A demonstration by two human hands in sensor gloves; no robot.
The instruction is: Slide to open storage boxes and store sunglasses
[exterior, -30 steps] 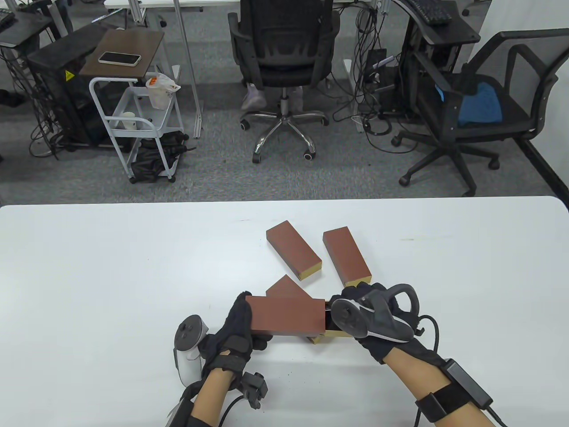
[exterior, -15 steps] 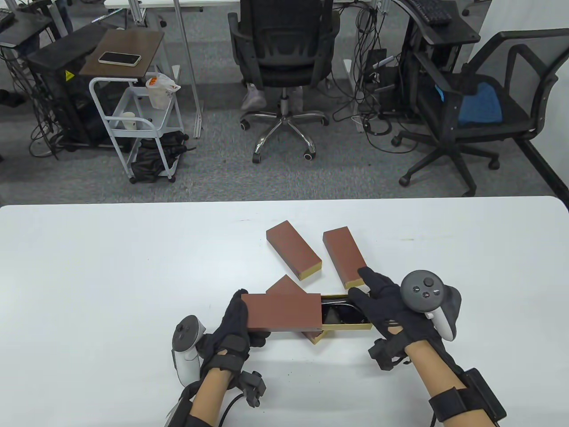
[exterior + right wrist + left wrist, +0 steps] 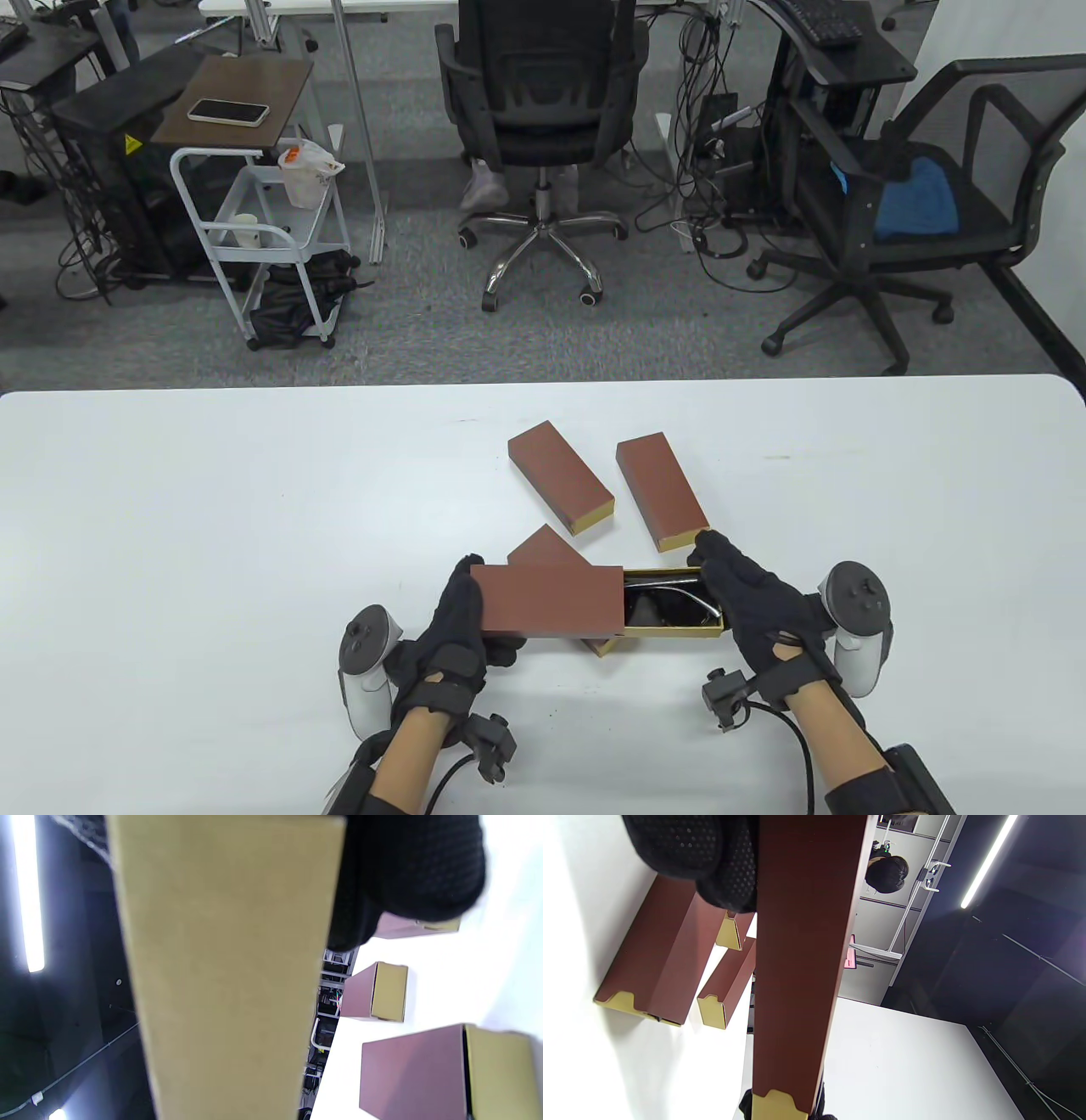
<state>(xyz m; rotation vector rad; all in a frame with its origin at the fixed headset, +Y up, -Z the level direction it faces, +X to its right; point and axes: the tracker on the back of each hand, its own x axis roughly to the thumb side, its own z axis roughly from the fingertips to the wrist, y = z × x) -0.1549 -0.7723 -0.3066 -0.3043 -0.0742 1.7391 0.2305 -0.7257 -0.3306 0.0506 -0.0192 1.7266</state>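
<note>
Dark sunglasses (image 3: 670, 599) — half-sleeved, blurred

- Past my table's (image 3: 212, 509) far edge lies grey carpet (image 3: 407, 297).
- A black office chair (image 3: 539, 110) faces me; a second one with a blue cushion (image 3: 925, 199) stands toward the far right corner.
- A white cart (image 3: 254, 246) sits far left beside a brown side table (image 3: 242, 98) carrying a phone (image 3: 227, 111).
- Cables (image 3: 713, 170) tangle under desks.
- A ceiling light strip (image 3: 988, 859) glows overhead.

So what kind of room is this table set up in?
Most likely an office or lab workspace: black swivel chairs stand on grey carpet beyond the white table, with a computer tower amid tangled cables and a small white cart.
</note>
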